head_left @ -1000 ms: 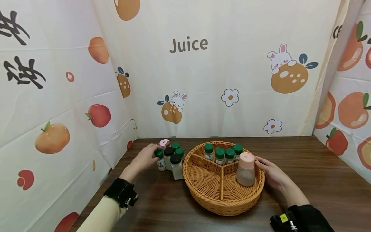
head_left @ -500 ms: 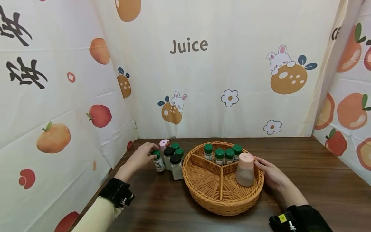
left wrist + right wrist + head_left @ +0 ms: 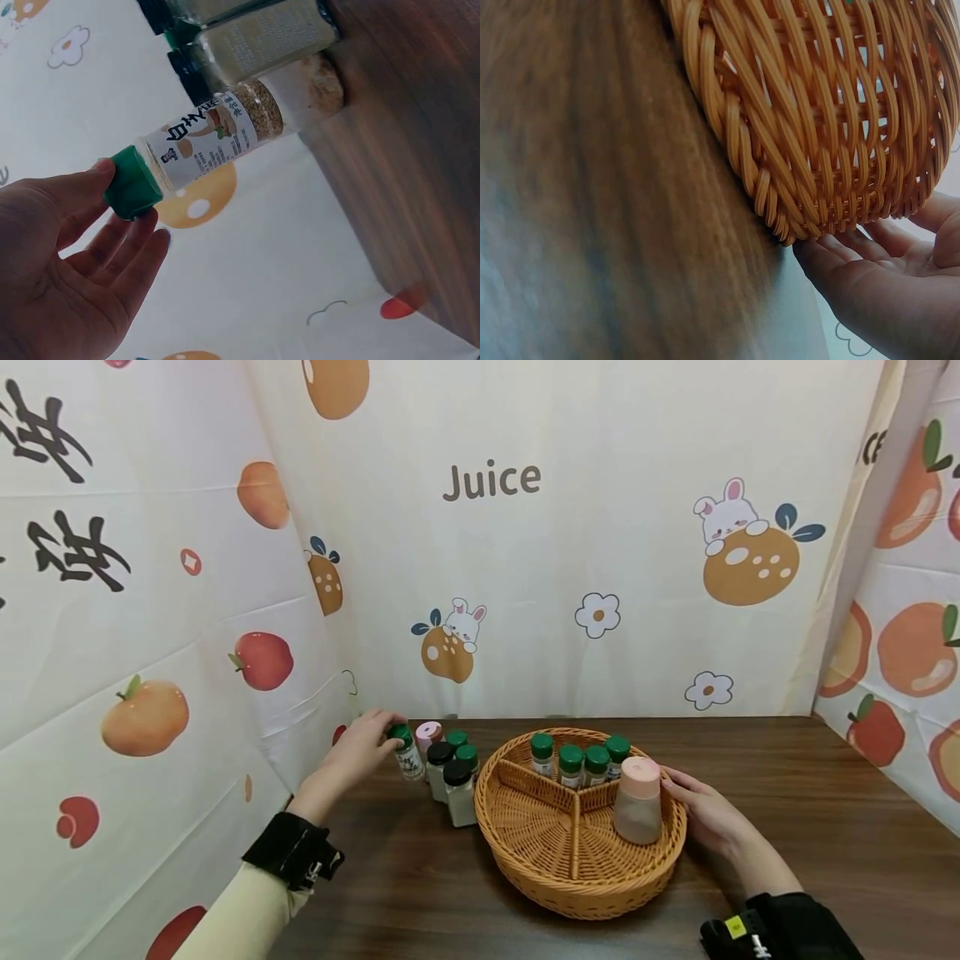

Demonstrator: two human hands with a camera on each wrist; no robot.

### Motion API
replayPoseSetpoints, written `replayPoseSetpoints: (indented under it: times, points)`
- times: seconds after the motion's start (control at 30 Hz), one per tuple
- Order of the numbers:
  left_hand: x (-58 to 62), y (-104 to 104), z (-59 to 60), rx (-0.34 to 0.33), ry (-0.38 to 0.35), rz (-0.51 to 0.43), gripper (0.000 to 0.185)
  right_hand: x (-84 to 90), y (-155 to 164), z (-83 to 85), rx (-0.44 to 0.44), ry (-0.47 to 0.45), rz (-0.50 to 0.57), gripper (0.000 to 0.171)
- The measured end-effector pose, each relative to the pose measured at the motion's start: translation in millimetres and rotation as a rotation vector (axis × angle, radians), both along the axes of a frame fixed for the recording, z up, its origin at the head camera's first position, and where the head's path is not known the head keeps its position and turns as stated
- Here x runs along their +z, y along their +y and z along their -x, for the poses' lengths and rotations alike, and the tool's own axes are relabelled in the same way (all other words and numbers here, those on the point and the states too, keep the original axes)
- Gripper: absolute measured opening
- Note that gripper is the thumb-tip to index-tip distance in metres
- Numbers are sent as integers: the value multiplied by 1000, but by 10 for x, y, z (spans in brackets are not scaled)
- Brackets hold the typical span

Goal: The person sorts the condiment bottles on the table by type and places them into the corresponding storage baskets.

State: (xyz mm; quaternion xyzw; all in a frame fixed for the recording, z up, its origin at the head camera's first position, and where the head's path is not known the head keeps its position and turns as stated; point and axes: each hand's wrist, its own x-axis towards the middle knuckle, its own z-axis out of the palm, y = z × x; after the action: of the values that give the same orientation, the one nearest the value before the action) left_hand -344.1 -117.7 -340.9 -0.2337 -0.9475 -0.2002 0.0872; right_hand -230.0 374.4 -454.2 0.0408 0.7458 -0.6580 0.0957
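Left hand (image 3: 358, 749) pinches the green cap of a spice jar (image 3: 217, 142), holding it clear of the jar cluster (image 3: 450, 768) at the table's (image 3: 787, 827) left rear; a firm cap grip should keep it upright over the basket (image 3: 577, 868). Right hand (image 3: 705, 814) rests open-fingered against the basket's right rim. Since a second ago, the jar has risen from beside the cluster.

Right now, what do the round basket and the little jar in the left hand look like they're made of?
The basket looks like woven wicker or rattan: glossy tan strands interlaced. The jar is clear, glass or plastic, with a printed paper label and a green cap that looks plastic; the left hand holds it.
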Motion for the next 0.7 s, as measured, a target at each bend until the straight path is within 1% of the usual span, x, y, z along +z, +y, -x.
replayPoseSetpoints:
  times: [0.23, 0.5, 0.7]
  points:
    - [139, 68, -44, 4, 19, -11, 32, -13, 7, -1, 4, 1, 5, 73]
    - [266, 162, -68, 1, 95, -16, 33, -14, 8, -4, 6, 6, 6, 73]
    - [339, 265, -106, 2, 127, -25, 34, -11, 5, -5, 9, 7, 9, 72]
